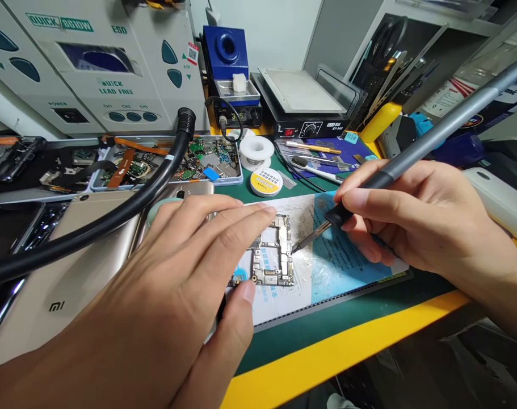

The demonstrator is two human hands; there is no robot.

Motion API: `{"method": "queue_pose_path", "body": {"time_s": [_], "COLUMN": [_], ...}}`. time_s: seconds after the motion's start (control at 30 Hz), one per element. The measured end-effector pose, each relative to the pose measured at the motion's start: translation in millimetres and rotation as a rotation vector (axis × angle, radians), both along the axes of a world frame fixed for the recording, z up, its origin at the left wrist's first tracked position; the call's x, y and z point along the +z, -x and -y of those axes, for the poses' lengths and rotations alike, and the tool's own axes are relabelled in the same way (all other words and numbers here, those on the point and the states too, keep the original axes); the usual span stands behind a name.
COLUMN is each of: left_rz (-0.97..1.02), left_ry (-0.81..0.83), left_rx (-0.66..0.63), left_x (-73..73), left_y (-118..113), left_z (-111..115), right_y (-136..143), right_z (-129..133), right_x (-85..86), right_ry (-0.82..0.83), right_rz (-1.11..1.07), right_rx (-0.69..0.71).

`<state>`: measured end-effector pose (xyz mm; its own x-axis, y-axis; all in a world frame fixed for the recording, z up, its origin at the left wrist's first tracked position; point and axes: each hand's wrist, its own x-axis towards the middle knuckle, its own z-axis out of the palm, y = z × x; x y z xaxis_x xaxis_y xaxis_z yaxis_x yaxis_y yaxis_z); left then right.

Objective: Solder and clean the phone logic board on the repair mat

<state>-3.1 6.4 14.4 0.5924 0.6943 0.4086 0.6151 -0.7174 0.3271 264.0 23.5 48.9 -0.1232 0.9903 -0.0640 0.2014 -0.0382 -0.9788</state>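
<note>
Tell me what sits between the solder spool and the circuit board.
In the head view, a round yellow-labelled tin lies between the solder spool and the circuit board.

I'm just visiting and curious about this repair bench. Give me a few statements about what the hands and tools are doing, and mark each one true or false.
1. The right hand grips a soldering iron whose tip meets the edge of the circuit board. True.
2. The left hand holds a pair of tweezers. False: it holds no tool; its fingers and thumb press on the board to steady it.
3. The board lies on a work mat on the green bench. True.
4. The gold phone lies to the right of the board. False: it lies to the left, back up, under a black hose.
5. A yellow-labelled round tin sits behind the mat. True.
</note>
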Motion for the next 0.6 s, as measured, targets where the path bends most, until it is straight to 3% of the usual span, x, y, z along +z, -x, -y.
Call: {"method": "queue_pose_path", "body": {"time_s": [0.6], "left_rz": [-0.02], "left_ry": [0.024], "left_rx": [-0.066], "left_x": [3.0], "left_y": [0.7], "left_z": [-1.4], "right_y": [-2.9], "right_z": [-0.4], "right_x": [-0.4], "right_ry": [0.019], "right_rz": [-0.02], "right_rx": [0.024]}}
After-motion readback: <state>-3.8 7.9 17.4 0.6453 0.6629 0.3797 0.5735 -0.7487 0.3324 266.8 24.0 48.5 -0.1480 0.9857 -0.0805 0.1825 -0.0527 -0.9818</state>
